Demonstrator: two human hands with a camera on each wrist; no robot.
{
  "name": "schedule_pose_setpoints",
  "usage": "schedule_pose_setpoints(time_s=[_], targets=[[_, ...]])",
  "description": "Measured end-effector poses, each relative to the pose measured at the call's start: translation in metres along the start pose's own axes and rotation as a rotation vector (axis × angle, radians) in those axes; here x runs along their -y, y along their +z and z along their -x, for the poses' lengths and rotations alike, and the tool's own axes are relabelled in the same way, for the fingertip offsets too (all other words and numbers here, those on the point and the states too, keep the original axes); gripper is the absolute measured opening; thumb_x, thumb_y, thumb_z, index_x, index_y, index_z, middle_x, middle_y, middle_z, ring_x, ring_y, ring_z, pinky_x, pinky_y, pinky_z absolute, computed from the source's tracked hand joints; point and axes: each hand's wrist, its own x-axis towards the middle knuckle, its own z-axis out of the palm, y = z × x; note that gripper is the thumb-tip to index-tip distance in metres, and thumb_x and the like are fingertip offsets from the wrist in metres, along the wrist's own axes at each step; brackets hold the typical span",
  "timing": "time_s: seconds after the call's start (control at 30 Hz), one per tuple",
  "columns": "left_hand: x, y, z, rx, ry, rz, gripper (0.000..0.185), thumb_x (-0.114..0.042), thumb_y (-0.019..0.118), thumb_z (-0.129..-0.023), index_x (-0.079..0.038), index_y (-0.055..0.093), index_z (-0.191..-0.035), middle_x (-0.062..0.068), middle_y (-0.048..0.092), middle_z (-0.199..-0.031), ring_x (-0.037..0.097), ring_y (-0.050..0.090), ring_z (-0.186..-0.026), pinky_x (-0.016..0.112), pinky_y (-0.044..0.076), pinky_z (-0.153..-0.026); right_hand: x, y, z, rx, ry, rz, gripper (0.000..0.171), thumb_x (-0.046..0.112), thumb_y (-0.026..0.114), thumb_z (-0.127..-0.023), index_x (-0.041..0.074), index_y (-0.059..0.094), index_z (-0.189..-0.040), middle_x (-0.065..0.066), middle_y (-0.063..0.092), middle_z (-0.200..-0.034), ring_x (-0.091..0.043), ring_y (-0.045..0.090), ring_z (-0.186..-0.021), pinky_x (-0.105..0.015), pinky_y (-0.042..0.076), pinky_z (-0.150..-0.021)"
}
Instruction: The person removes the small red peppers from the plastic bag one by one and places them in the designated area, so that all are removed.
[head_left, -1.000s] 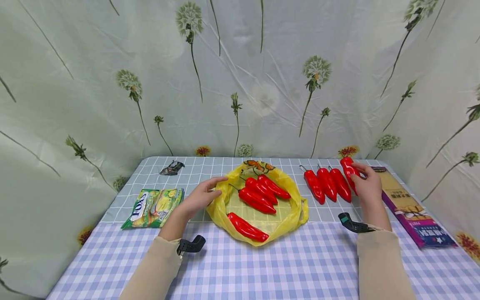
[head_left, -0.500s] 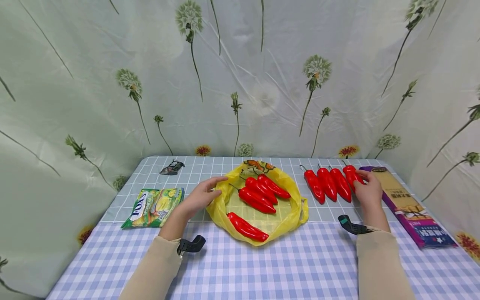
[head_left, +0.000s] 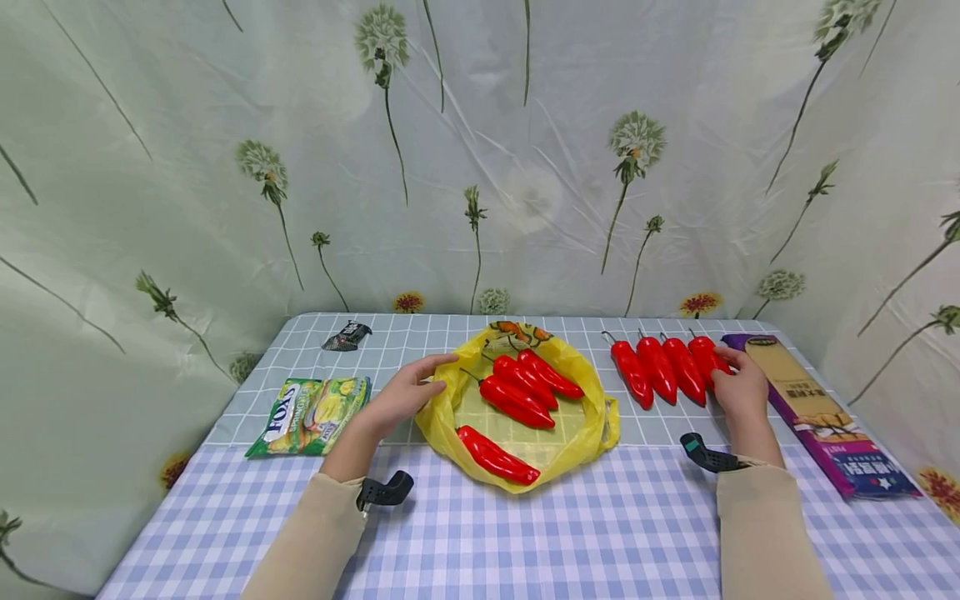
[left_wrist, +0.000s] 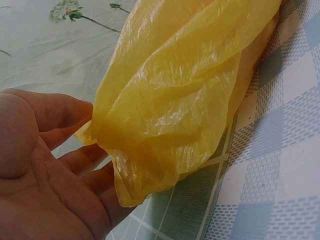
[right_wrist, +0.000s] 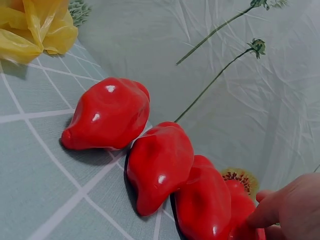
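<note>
Four red peppers (head_left: pixel 671 372) lie in a row on the right half of the tabletop (head_left: pixel 525 533), side by side and touching, stems toward the back curtain (head_left: pixel 480 150), tips toward the person. Skins are glossy, bright red, with small white highlights; bodies plump and tapering to a blunt point in the right wrist view (right_wrist: pixel 160 162). Right hand (head_left: pixel 741 390) rests at the rightmost pepper of the row (head_left: pixel 707 360), fingers lightly curled against its side and touching it; whether the thumb closes round it cannot be told. Just right of that hand lies a long purple box (head_left: pixel 817 412), flat on the cloth. Three more red peppers (head_left: pixel 525 385) sit inside a yellow plastic bag (head_left: pixel 585 433) spread open at mid-tabletop, and a fourth (head_left: pixel 497 454) lies across the bag's near edge. Left hand (head_left: pixel 405 392) is at the bag's left rim, fingers relaxed and nearly straight, fingertips (left_wrist: pixel 75 112) touching the crumpled yellow film (left_wrist: pixel 185 95); no pinch visible. Left of it lies a green Fox's sweet packet (head_left: pixel 309 405), and a small dark wrapper (head_left: pixel 345 335) sits near the far left edge. Tabletop cloth is checked, grey-green at the back, blue-white in front.
</note>
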Motion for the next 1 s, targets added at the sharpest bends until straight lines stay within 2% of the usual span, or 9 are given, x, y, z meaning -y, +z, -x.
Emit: schedule_pose_setpoints(time_s=[0.2, 0.4, 0.6, 0.83, 1.0], targets=[[-0.001, 0.0, 0.0, 0.005, 0.008, -0.004, 0.047, -0.012, 0.051, -0.102, -0.021, 0.048, -0.148, 0.009, 0.036, -0.162, 0.036, 0.036, -0.147, 0.051, 0.042, -0.113, 0.001, 0.001, -0.001, 0.03, 0.004, -0.004, 0.058, 0.002, 0.039, -0.099, 0.013, 0.034, -0.156, -0.018, 0.031, -0.162, -0.038, 0.037, -0.143, -0.049, 0.039, -0.116], [-0.001, 0.0, 0.001, 0.003, 0.004, 0.0, 0.047, -0.011, 0.051, -0.102, -0.021, 0.049, -0.148, 0.009, 0.036, -0.161, 0.036, 0.036, -0.147, 0.051, 0.042, -0.113, 0.012, 0.0, 0.003, 0.034, 0.001, 0.013, 0.054, 0.013, 0.038, -0.102, 0.014, 0.035, -0.156, -0.018, 0.024, -0.165, -0.039, 0.028, -0.15, -0.051, 0.038, -0.117], [-0.001, 0.0, 0.0, 0.001, -0.006, 0.0, 0.047, -0.012, 0.051, -0.102, -0.021, 0.049, -0.148, 0.009, 0.036, -0.161, 0.035, 0.036, -0.147, 0.051, 0.042, -0.113, 0.031, 0.003, 0.013, 0.051, -0.062, 0.055, 0.052, 0.023, 0.041, -0.103, 0.017, 0.039, -0.154, -0.016, 0.023, -0.166, -0.039, 0.032, -0.147, -0.051, 0.043, -0.112], [0.0, 0.0, 0.0, 0.006, -0.002, 0.001, 0.047, -0.012, 0.051, -0.103, -0.021, 0.049, -0.148, 0.009, 0.036, -0.162, 0.036, 0.035, -0.148, 0.052, 0.041, -0.114, 0.053, 0.008, 0.029, 0.111, -0.135, 0.017, 0.049, 0.029, 0.043, -0.103, 0.019, 0.043, -0.152, -0.014, 0.023, -0.166, -0.039, 0.021, -0.153, -0.063, 0.031, -0.117], [-0.001, 0.001, 0.0, 0.004, -0.002, 0.004, 0.047, -0.012, 0.051, -0.103, -0.021, 0.048, -0.148, 0.009, 0.035, -0.162, 0.037, 0.034, -0.148, 0.052, 0.04, -0.114, 0.069, 0.016, 0.045, 0.179, -0.203, 0.044, 0.049, 0.029, 0.046, -0.103, 0.019, 0.044, -0.151, -0.016, 0.029, -0.164, -0.041, 0.027, -0.15, -0.062, 0.037, -0.114]])
